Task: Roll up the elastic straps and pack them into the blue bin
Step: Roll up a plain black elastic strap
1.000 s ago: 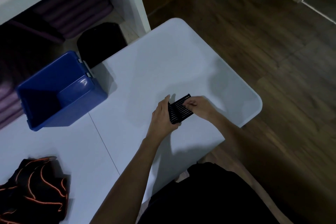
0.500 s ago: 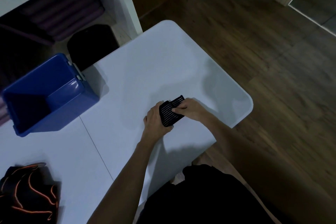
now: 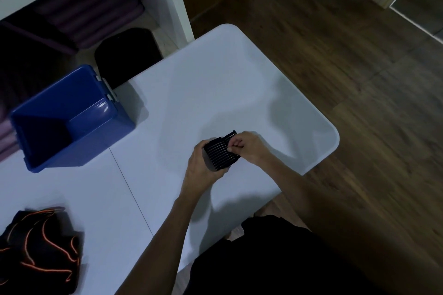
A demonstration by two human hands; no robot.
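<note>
near edge of surface (image 3: 148,151): loose heap of black straps with orange trim (image 3: 38,244) lies at the person's left, not yet rolled. mid surface: a black ribbed strap (image 3: 219,154), mostly rolled into a compact bundle, is held just above the surface between both hands. left hand (image 3: 203,165) is curled round the roll's near end, thumb under. right hand (image 3: 247,148) pinches the free tail at the roll's far side, fingers bent.

judgement: step in hand is closing off the roll. keep the left grip firm so the turns do not spring open; draw the tail taut with the right hand and lay it flush, edges in line, before letting go. elastic wants to unwind, so carry it clamped.

farther left: blue bin (image 3: 100,134) stands open on the surface, well apart from the hands; its inside looks dark, contents unclear.
</note>
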